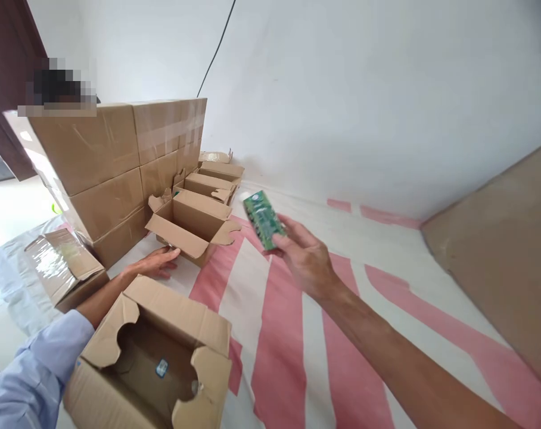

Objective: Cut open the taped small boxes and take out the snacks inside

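Note:
My right hand (pixel 304 253) holds a green circuit board (pixel 264 219) up over the cloth, its fingers and thumb closed on the board's lower end. My left hand (pixel 159 262) reaches out beside an open cardboard box (pixel 190 229), its fingers stretched out near the box's lower corner. Whether they touch that box I cannot tell. Nearer to me stands another open cardboard box (pixel 181 313), its flaps spread and a small blue-and-white label (pixel 162 368) inside on the bottom. My left forearm passes behind this near box.
Taped cardboard boxes (pixel 105 149) form a stack at the left, with a blurred person's head (pixel 58 86) behind. A small taped box (pixel 65 265) lies left of my forearm. More open boxes (pixel 212 182) line up toward the wall. A large cardboard piece (pixel 498 244) stands at right.

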`<state>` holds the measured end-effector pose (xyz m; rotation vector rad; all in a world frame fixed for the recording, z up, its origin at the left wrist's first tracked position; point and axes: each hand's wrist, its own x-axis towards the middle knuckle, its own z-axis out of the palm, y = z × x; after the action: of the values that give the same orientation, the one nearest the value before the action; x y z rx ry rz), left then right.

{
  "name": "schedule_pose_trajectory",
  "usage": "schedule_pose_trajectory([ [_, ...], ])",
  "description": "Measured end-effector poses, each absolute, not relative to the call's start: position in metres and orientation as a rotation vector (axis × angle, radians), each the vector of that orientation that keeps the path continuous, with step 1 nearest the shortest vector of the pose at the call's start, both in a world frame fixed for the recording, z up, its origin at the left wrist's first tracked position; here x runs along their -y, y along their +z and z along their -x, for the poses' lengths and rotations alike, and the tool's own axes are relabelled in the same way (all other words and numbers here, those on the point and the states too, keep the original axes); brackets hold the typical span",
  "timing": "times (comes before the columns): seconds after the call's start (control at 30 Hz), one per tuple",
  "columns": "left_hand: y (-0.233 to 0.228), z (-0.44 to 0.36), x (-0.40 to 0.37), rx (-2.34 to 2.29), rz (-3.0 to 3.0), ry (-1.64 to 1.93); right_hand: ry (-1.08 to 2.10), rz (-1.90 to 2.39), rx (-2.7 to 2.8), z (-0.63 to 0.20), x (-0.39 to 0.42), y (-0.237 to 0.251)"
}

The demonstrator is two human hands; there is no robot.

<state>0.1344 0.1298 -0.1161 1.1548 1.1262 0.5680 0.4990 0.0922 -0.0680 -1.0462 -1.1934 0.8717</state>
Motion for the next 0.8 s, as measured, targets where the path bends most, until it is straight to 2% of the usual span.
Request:
schedule_pose_trajectory([
  [0.2, -0.081, -0.092, -0.090, -1.100, -1.228, 0.694, 1.007, 1.111, 1.587, -0.468, -0.004, -0.080],
  [0.37, -0.027, -0.065, -0.016, -1.085, -1.481, 0.929, 0.876, 1.187, 1.794, -0.414, -0.022, -0.111],
  [0.5, 0.003, -0.051, 0.057, -1.276, -1.916, 1.016, 0.771, 1.225, 1.795, -0.360, -0.062, -0.130],
  [0.67, -0.008, -0.036, 0.130, -1.262, -2.322, 0.828, 0.669, 1.297, 1.728, -0.323, -0.086, -0.142],
  [0.8, -0.036, -0.031, 0.150, -1.300, -2.564, 0.589, 0.661, 1.307, 1.695, -0.334, -0.073, -0.142],
])
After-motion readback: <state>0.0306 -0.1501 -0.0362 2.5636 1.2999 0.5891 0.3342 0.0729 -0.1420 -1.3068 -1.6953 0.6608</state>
